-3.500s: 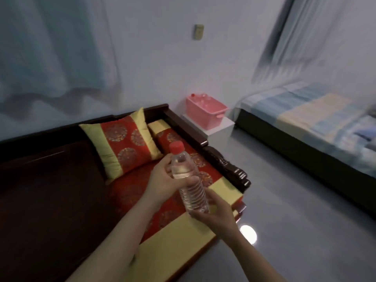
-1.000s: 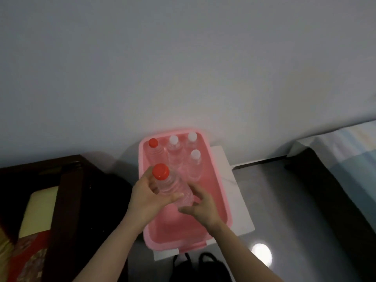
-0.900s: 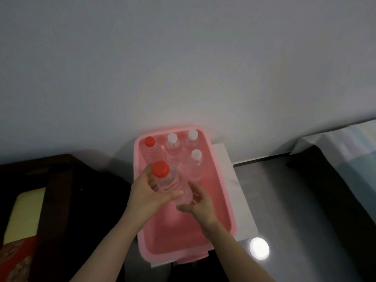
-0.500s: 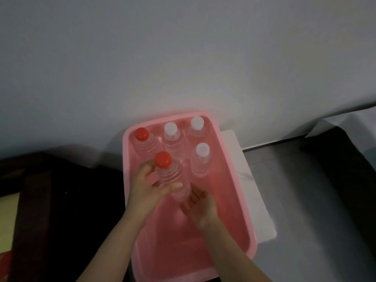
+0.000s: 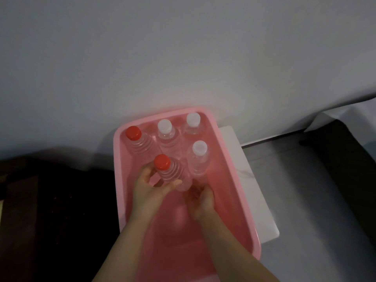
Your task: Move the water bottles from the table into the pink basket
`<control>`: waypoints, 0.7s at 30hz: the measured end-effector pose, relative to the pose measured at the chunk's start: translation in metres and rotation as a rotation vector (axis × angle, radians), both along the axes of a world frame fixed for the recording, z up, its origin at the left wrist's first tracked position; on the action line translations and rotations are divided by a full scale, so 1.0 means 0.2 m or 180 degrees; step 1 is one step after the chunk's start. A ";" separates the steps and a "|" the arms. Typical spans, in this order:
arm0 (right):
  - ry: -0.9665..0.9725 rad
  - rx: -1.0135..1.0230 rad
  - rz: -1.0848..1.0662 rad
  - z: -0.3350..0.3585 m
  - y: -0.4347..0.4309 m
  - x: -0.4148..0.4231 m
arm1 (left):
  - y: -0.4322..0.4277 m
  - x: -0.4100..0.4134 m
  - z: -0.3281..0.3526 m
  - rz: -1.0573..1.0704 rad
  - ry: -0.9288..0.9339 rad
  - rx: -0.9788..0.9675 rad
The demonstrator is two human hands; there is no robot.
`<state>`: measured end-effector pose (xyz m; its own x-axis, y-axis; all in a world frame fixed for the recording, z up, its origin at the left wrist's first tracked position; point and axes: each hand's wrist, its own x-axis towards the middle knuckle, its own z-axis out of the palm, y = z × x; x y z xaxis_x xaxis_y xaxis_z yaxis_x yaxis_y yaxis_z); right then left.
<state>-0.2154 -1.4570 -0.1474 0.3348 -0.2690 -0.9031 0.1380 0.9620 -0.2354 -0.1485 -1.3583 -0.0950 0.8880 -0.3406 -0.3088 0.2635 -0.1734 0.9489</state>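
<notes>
Bottle (image 5: 173, 175) is gripped at its neck by left hand (image 5: 149, 186) and cupped below by right hand (image 5: 200, 198), steadied upright for lowering into basket (image 5: 234, 180).

Pink basket (image 5: 232, 174): one. Water bottles inside basket: five. Red-capped: two, one at far left corner (image 5: 136, 141), one between hands (image 5: 173, 174). White-capped: three (image 5: 165, 132) (image 5: 193, 124) (image 5: 199, 157). Hands: two, left hand (image 5: 147, 187), right hand (image 5: 200, 199). White surface (image 5: 254, 190): one.

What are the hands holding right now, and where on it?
A red-capped bottle: the left hand wraps its upper body just below the cap, the right hand supports its base.
</notes>
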 end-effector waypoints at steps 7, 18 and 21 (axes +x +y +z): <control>0.0064 -0.0060 0.0051 -0.02 -0.01 0.04 | -0.08 0.05 -0.04 -0.0076 -0.0279 0.0036; -0.0139 0.0116 -0.0356 -0.04 -0.02 0.05 | -0.11 0.08 -0.06 -0.0055 -0.0335 -0.0048; -0.0145 0.0118 -0.0371 -0.03 -0.02 0.06 | -0.12 0.07 -0.05 -0.0108 -0.0387 0.0054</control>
<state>-0.2042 -1.4611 -0.1525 0.3442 -0.2754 -0.8976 0.2592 0.9467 -0.1910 -0.1336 -1.3817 -0.1047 0.9074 -0.3667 -0.2055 0.1404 -0.1964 0.9704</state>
